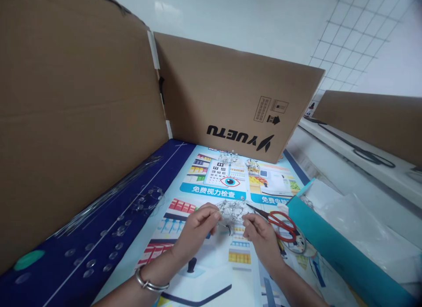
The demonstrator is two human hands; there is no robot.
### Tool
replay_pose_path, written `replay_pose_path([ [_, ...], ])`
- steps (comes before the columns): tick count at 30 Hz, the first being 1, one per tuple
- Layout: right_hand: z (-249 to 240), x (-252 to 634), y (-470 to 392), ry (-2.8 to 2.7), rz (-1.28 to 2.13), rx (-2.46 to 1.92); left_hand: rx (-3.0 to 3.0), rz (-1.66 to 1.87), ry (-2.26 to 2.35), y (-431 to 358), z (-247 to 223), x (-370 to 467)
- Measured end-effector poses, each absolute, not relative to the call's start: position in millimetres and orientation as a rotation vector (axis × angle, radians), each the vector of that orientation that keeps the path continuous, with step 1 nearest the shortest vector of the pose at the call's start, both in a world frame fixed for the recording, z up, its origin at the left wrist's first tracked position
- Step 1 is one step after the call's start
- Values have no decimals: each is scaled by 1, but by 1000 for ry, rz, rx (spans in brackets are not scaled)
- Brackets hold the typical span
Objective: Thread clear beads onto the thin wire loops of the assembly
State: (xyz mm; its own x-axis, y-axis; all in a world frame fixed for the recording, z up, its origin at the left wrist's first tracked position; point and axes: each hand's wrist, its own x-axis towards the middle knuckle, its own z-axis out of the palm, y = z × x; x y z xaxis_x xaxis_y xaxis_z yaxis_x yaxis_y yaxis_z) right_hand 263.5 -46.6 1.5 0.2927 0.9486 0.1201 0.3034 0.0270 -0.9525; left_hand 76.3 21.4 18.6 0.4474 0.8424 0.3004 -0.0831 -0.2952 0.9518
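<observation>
My left hand (201,228), with a silver bangle (151,284) at its wrist, is closed in a pinch just left of a tangled cluster of thin wire and clear beads (233,209). A thin strand shows at its fingertips. My right hand (260,233) is to the right of the cluster, fingers curled together; whatever it holds is too small to make out. Red-handled scissors (282,224) lie just beyond my right hand, blades towards the cluster. A roll (298,243) lies partly under their handles.
Cardboard panels (231,96) stand behind and at left. Clear discs (90,264), a green disc (29,259), thin wires (108,197) and a wire loop (148,200) lie at left. Two small clusters (252,166) sit at the back. A teal box (346,245) with plastic is at right.
</observation>
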Motion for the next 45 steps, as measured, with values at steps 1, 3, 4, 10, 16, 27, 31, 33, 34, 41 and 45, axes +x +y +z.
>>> replay_pose_path([
  [1,0,264,-47,-1220,754,-1499,1614,1065,678,21,19,76],
  [3,-2,265,-47,-1239,726,-1514,1630,1071,680,21,20,76],
  [4,-3,265,-47,-1248,706,-1526,1637,1071,680,20,21,76],
  [10,-3,265,-48,-1309,560,-1608,1660,1080,684,19,24,75],
  [16,5,261,-49,-1328,444,-1619,1679,1062,693,19,24,75],
  [27,9,259,-50,-1342,383,-1637,1678,1069,681,19,24,75],
  [31,8,259,-50,-1335,385,-1642,1686,1065,682,20,23,75],
  [33,8,259,-50,-1327,390,-1641,1692,1064,679,20,23,75],
  [34,8,259,-50,-1322,391,-1639,1692,1064,677,20,23,75],
  [41,9,258,-50,-1310,372,-1637,1689,1070,661,20,24,74],
  [45,6,259,-49,-1268,361,-1646,1681,1073,666,20,23,75],
])
